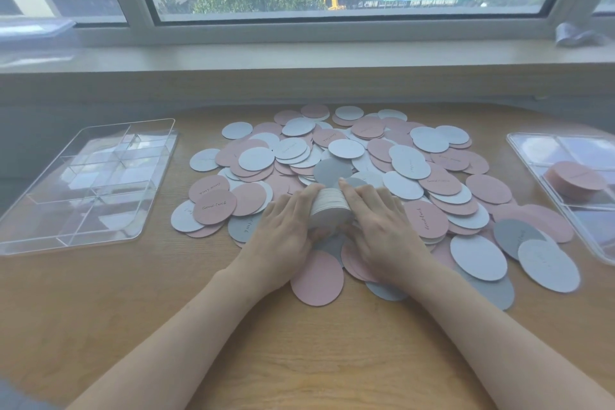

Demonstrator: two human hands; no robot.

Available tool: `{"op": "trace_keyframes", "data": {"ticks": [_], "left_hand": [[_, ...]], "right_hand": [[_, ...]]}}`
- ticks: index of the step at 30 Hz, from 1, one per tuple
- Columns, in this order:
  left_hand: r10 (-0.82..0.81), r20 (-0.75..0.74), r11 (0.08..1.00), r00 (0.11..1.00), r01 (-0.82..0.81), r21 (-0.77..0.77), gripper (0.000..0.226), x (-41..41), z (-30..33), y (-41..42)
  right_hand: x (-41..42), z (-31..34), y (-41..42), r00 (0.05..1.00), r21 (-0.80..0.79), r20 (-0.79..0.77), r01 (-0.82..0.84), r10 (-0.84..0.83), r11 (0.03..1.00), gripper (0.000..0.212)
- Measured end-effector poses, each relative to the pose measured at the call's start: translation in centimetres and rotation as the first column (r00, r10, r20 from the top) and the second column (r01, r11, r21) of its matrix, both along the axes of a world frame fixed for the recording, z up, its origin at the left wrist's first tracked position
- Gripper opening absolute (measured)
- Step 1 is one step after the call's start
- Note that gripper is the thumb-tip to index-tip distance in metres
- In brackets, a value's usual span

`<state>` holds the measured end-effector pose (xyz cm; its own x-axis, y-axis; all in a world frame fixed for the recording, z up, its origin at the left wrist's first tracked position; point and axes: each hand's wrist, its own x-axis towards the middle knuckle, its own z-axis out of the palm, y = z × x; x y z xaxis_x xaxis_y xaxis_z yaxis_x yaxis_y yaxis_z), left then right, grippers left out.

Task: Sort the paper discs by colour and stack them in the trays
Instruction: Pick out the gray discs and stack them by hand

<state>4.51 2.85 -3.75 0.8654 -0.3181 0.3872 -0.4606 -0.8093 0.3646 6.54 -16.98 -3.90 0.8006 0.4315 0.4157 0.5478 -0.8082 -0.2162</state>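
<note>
**White stack held on edge, frame centre**

The left hand [286, 226] and right hand [379, 226] grip a stack of white discs [331, 210] between them, above the loose disc pile [416, 170] on the tabletop [299, 359]. A pink stack [577, 178] sits in the right tray [532, 156]; the left tray [159, 156] lies at centre left.

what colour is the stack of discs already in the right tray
Pink; the stack of discs in the right tray shows in the head view.

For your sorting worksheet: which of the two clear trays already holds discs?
The right tray: a pink stack sits in it; the left tray shows none.
</note>
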Motion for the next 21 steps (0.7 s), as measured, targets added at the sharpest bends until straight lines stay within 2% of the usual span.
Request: {"op": "trace_keyframes", "data": {"ticks": [8,12,14,17,19,21], "left_hand": [[0.035,-0.026,0.999,0.999,-0.034,0.036,0.06,0.0,0.1,0.2],[0.05,-0.078,0.996,0.996,-0.044,0.075,0.077,0.2,1.4,1.4],[0.13,-0.068,0.991,0.989,-0.129,0.028,0.085,0.5,2.3,3.1],[0.371,-0.004,0.928,0.929,-0.37,0.046,0.071,-0.1,3.2,6.6],[0.511,-0.083,0.857,0.856,-0.499,0.129,0.065,-1.1,3.0,9.0],[0.574,-0.177,0.816,0.799,-0.54,0.206,0.071,-2.2,2.6,10.5]], "right_hand": [[0.3,0.2,0.0,0.998,0.075,0.042,-0.047,0.044,0.996,0.056],[0.3,0.1,0.1,0.994,0.049,0.101,-0.046,0.041,0.998,0.05],[0.3,0.0,0.1,0.994,0.047,0.103,-0.047,0.042,0.998,0.05],[0.4,0.0,0.0,0.995,0.055,0.096,-0.046,0.041,0.997,0.049],[0.4,-0.2,0.0,0.994,0.063,0.098,-0.046,0.04,0.997,0.049],[0.4,-0.2,0.1,0.994,0.069,0.097,-0.05,0.043,0.996,0.049]]}}
